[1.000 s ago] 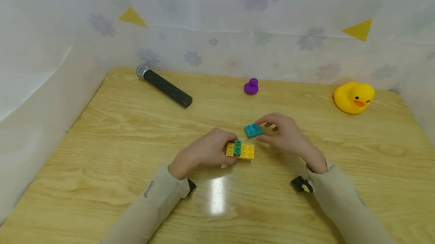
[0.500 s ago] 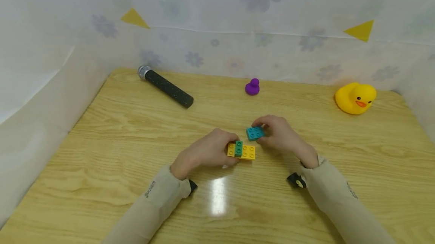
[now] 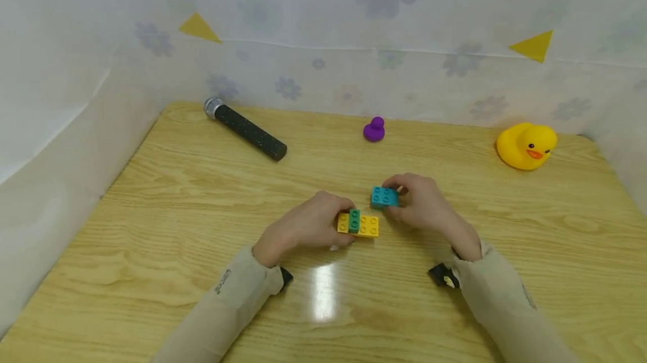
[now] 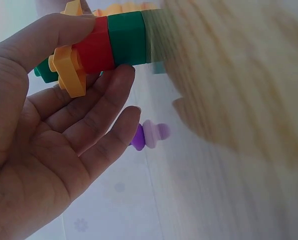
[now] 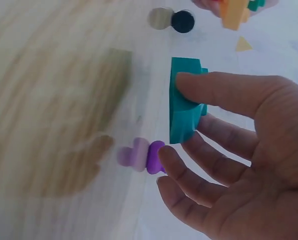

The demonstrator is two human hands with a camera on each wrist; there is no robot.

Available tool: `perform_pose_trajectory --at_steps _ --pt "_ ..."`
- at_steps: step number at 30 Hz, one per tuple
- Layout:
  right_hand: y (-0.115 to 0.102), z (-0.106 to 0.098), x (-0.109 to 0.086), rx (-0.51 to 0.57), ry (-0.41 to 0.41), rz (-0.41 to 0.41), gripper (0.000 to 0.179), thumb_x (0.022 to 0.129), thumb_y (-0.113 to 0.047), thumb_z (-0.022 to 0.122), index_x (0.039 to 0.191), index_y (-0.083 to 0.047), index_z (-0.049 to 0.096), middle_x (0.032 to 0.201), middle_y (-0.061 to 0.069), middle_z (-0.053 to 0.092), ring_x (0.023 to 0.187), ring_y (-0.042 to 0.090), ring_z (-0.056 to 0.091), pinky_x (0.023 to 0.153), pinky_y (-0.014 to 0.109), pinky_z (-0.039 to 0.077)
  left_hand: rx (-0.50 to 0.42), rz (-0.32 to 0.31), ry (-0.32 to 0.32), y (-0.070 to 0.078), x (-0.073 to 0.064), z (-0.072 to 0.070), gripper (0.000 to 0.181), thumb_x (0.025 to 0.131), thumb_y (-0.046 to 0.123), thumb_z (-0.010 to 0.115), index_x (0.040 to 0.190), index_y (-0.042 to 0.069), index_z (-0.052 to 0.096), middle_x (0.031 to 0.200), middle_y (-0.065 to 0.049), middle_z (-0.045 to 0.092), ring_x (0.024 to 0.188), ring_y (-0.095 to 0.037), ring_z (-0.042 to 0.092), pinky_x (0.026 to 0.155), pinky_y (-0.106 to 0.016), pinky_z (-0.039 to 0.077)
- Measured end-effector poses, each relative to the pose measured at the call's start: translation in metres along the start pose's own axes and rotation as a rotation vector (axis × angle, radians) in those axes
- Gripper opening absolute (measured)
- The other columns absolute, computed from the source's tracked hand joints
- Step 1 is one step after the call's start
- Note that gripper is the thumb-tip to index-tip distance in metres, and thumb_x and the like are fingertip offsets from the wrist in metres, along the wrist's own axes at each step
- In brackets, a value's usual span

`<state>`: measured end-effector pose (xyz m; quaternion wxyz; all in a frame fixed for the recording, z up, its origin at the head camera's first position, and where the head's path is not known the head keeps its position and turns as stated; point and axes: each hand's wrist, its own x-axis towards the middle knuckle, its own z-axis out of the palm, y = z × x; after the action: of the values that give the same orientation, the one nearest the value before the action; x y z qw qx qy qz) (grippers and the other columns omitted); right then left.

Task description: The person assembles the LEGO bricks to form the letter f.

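My left hand (image 3: 313, 221) holds a small stack of toy building bricks near the middle of the table. In the left wrist view the stack has a green brick (image 4: 127, 38) against the tabletop, a red brick (image 4: 94, 49) above it, then a yellow brick (image 4: 70, 74) set crosswise. A small green brick (image 3: 354, 221) tops the yellow one in the head view. My right hand (image 3: 422, 203) pinches a teal brick (image 3: 384, 198) between thumb and fingers, just beyond and to the right of the stack. The right wrist view shows a gap between this teal brick (image 5: 184, 100) and the table surface.
A black microphone (image 3: 250, 131) with a silver head lies at the back left of the wooden table (image 3: 202, 194). Behind the hands sits a small purple duck-shaped toy (image 3: 374, 129). A yellow rubber duck (image 3: 527, 146) stands at the back right, near the patterned curtain (image 3: 313, 3).
My right fingers have closed on the teal brick, which has shifted slightly right and turned a little. The left hand and its stack stay in place.
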<state>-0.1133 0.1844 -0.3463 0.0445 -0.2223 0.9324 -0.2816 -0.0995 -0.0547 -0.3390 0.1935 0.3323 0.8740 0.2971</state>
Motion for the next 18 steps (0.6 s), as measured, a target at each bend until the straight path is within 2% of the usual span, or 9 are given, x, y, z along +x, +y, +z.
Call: perform_pose_trajectory --at_steps 3,10,18 --pt "-0.004 -0.003 -0.004 0.017 0.047 -0.031 0.035 0.077 -0.002 0.077 0.109 -0.001 0.066 0.104 0.014 0.066 0.091 0.031 0.059 0.078 0.048 0.048 0.003 -0.005 -0.001 0.000 0.000 0.000 0.037 0.081 0.021 0.077 0.113 0.007 0.064 0.095 0.004 0.063 0.080 -0.010 0.055 0.073 -0.022 0.047" --pt "-0.010 -0.011 -0.010 0.067 0.095 -0.120 0.035 0.075 -0.002 0.077 0.107 -0.003 0.065 0.099 0.008 0.066 0.088 0.025 0.060 0.075 0.048 0.047 0.008 -0.009 -0.001 0.000 0.001 0.001 0.036 0.081 0.021 0.077 0.112 0.007 0.064 0.094 0.004 0.063 0.079 -0.009 0.055 0.072 -0.022 0.047" --pt "-0.021 -0.016 -0.014 0.085 0.161 -0.165 0.035 0.076 -0.006 0.079 0.108 -0.005 0.065 0.099 0.005 0.066 0.088 0.021 0.060 0.074 0.047 0.048 0.022 -0.005 0.029 0.001 0.000 0.001 0.036 0.080 0.022 0.077 0.111 0.008 0.065 0.089 0.005 0.063 0.075 -0.009 0.055 0.068 -0.022 0.046"
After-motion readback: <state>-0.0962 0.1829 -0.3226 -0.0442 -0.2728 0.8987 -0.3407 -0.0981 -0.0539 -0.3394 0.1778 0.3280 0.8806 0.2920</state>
